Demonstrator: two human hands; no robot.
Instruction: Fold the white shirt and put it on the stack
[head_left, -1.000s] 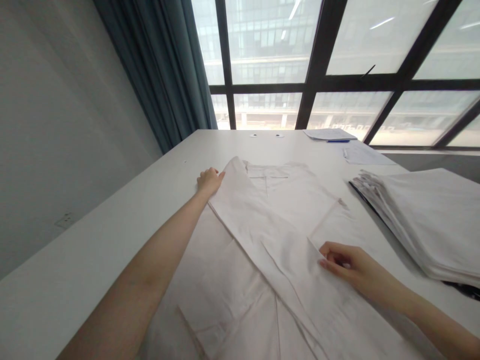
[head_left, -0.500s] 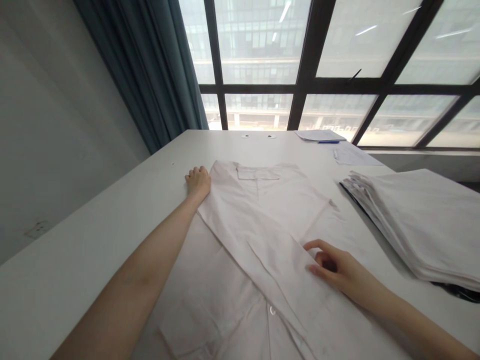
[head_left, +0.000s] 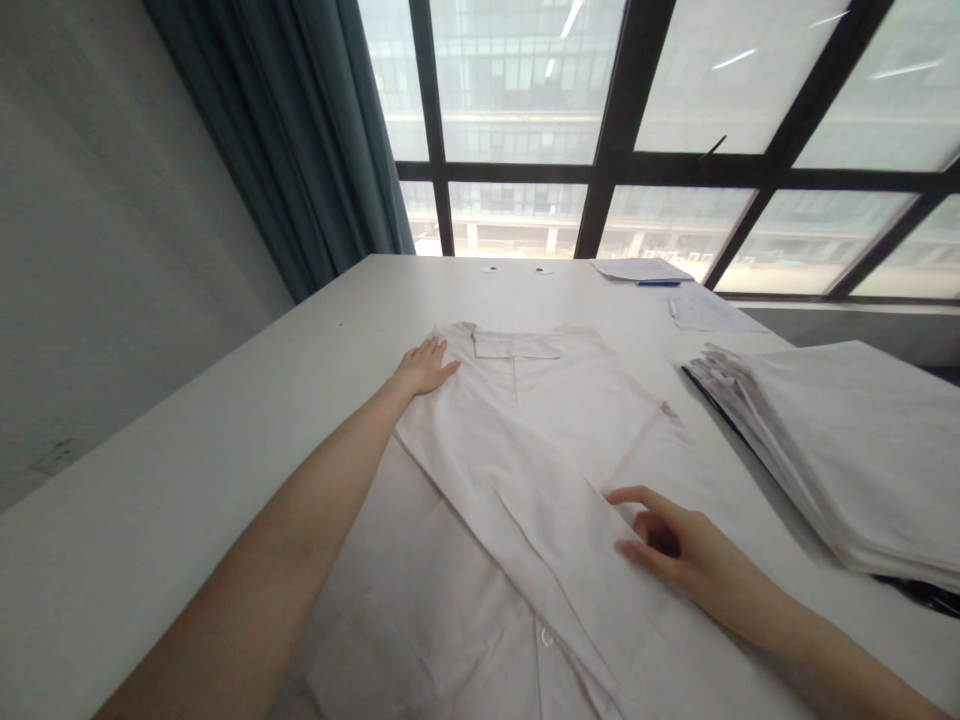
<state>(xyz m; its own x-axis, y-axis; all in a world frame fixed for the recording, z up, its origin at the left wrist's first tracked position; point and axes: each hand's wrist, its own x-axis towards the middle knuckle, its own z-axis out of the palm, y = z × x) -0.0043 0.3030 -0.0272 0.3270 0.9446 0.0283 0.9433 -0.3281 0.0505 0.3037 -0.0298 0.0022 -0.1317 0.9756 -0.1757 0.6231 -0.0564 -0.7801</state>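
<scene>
A white coat (head_left: 480,460) lies spread on the white table, a sleeve folded diagonally across its body. Near the bottom a button (head_left: 547,636) shows on its front. My left hand (head_left: 429,366) rests flat on the coat's far left shoulder, fingers spread and gripping nothing. On the right, my right hand (head_left: 664,535) touches the sleeve's edge with curved fingers; the thumb and index finger are apart. The coat's lower end runs out of view.
To the right lies a stack of folded white cloth (head_left: 855,440) with a black edge beneath it. Papers (head_left: 641,269) and a blue pen (head_left: 658,284) are at the table's far right. A dark blue curtain (head_left: 300,130) hangs at the left beside the windows.
My left hand has shifted right from the coat's left edge onto its shoulder, and its curled fingers have spread flat. My right hand has stayed nearly still.
</scene>
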